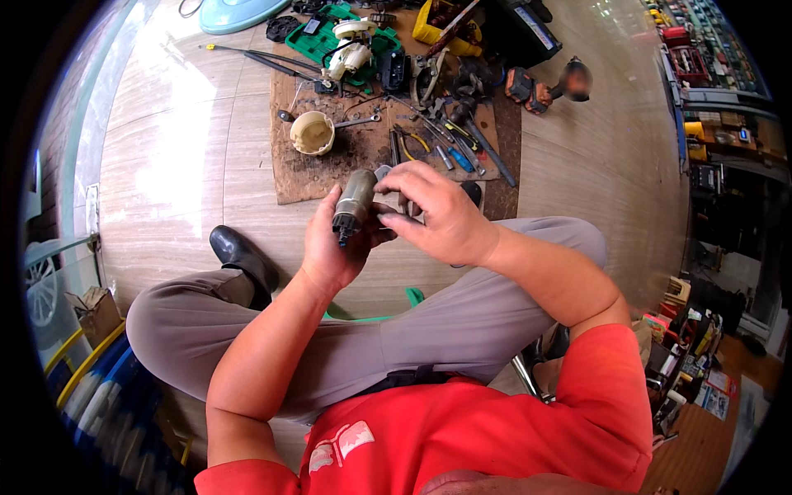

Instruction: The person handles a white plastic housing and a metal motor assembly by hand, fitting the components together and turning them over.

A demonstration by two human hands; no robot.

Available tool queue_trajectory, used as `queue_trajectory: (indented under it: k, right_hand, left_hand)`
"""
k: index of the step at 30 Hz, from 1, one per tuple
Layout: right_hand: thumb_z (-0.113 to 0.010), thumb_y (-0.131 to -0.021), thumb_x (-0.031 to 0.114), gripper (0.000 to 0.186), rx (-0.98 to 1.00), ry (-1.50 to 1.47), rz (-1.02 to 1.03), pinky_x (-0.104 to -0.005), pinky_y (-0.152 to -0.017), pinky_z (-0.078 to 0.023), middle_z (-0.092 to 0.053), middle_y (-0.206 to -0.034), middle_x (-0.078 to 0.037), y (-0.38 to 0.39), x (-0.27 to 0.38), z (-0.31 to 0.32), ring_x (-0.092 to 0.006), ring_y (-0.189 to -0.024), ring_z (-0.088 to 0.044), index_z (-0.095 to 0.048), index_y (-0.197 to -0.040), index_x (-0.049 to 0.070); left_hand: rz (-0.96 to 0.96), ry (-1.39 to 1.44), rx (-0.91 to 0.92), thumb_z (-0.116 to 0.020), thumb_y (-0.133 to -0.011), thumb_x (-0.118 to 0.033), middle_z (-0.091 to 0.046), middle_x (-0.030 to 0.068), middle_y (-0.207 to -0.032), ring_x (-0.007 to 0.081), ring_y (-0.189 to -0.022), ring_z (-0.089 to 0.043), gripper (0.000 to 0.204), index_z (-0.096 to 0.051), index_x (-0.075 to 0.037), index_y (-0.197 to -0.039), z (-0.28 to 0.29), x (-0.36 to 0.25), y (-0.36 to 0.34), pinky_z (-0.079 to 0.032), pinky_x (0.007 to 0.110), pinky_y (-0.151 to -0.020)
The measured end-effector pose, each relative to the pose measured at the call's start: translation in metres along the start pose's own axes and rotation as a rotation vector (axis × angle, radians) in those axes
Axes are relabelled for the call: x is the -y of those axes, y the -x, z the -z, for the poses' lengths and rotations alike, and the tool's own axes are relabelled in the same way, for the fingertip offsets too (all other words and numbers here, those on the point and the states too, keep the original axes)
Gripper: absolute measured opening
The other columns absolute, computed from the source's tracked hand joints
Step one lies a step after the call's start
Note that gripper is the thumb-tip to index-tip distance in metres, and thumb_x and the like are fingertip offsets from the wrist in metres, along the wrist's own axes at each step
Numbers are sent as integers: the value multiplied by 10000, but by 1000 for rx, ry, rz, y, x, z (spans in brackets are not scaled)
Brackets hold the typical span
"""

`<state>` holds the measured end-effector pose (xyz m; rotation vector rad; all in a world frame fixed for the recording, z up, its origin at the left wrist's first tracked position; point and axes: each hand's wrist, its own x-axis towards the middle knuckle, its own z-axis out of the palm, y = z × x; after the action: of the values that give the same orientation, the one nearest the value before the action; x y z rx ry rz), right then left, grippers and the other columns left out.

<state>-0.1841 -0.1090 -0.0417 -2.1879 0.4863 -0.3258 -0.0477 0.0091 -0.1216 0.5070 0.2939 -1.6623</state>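
A metal cylinder with a black end cap and connector, which looks like a fuel pump point(356, 196), is tilted above my lap. My left hand point(332, 247) is closed around it, with the thumb along its left side and the capped end toward me. Beside its right side, my right hand point(437, 210) has bent fingers, with thumb and forefinger apart and the tips close to the pump. Whether they touch it I cannot tell. A small grey piece point(382, 172) shows just past the right forefinger; what it rests on is unclear.
Ahead lies a stained cardboard sheet point(297, 181) with a cream plastic cup point(313, 133), a wrench point(359, 122), yellow-handled pliers point(414, 144) and a white pump assembly point(351, 56). A cordless power tool point(544, 89) lies to the right. My legs point(437, 330) are folded below my hands.
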Motion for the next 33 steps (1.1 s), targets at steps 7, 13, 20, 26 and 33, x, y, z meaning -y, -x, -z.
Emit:
queue_trajectory:
  k: [7,13,20,26,33]
  right_hand:
    - [-802,-711,110,512,7,126,77,-425,-965,-452,-547,-1208,-186,1,-2,-4,-383,-1123,-537,-582,-1166,27]
    - [-801,-728,153,553,101,126,173,-433,-969,-457,-569,-1204,-185,1,-6,-4,-383,-1133,-554,-557,-1210,37]
    - [-780,-783,170,509,111,118,-61,-433,-868,-490,-605,-1121,-213,6,-7,-9,-406,-1041,-599,-506,-1190,36]
    - [-798,-787,197,465,-55,-11,-237,-392,-777,-516,-658,-971,-188,5,-15,-8,-344,-901,-658,-540,-1126,11]
    - [-698,-870,82,371,48,-299,-347,-341,-889,-518,-647,-1095,-114,9,-13,-16,-177,-1022,-622,-553,-1201,-2]
  left_hand:
    - [45,-39,6,-267,-1022,-486,-616,155,-1079,299,-987,-606,548,-537,-63,-1242,-3,4,3,-460,489,-948]
    - [155,-106,-71,-289,-1021,-497,-607,131,-1168,291,-1021,-610,516,-533,-111,-1261,-22,9,12,-497,472,-890]
    - [45,-359,-199,-394,-1025,-317,-610,108,-1172,239,-994,-625,346,-518,-99,-1263,1,20,2,-548,426,-824]
    - [-143,-472,-32,-496,-943,-25,-556,75,-1241,185,-1111,-564,460,-421,-69,-1395,-18,14,9,-516,356,-922]
    - [-212,-540,-18,-593,-917,6,-546,68,-1271,173,-1122,-551,568,-380,-90,-1435,-8,19,11,-500,351,-937]
